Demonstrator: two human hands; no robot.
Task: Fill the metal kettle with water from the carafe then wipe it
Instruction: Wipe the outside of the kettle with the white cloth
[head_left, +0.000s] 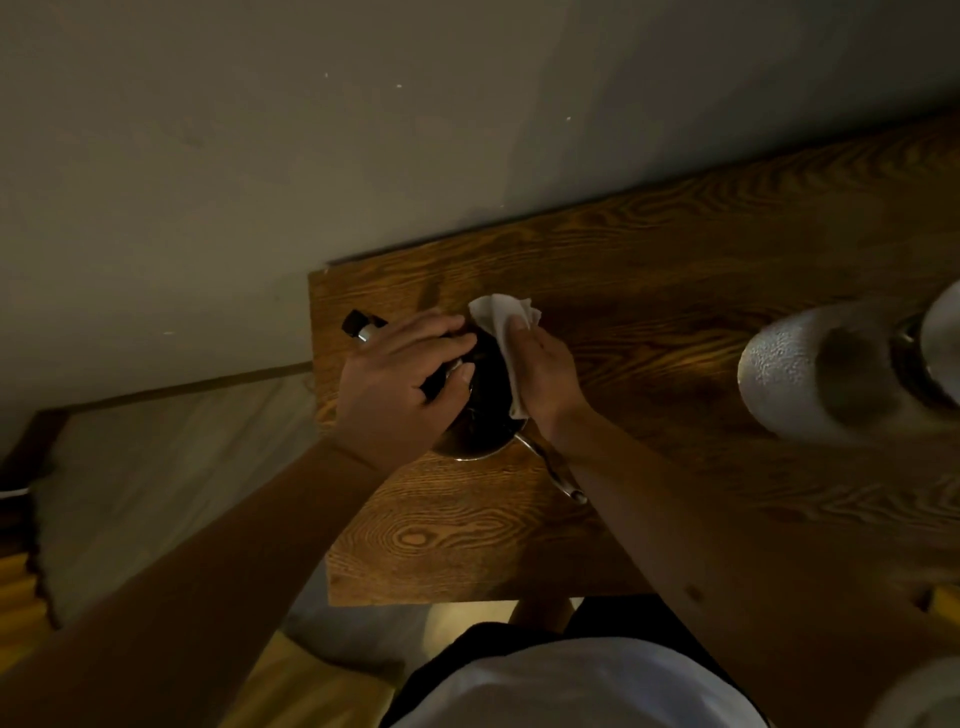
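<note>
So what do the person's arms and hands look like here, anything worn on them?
Both arms are bare to as far up as the frame shows: no sleeves, gloves, watch or rings visible on the left hand or right hand. A small dark mark shows on the right forearm. The light is dim.

Dim, warm-toned, underexposed throughout. Brightest patch on brown grained wooden tabletop (649, 322), between white crumpled paper towel (506, 322) and frosted glass carafe (810, 369). Carafe, right of towel, blurred and smeared. Dark metal kettle (488, 405) nearly black, detail lost. Forearms below towel in deep shadow. Wide-angle bending of table edges. Grainy, soft overall.
</note>
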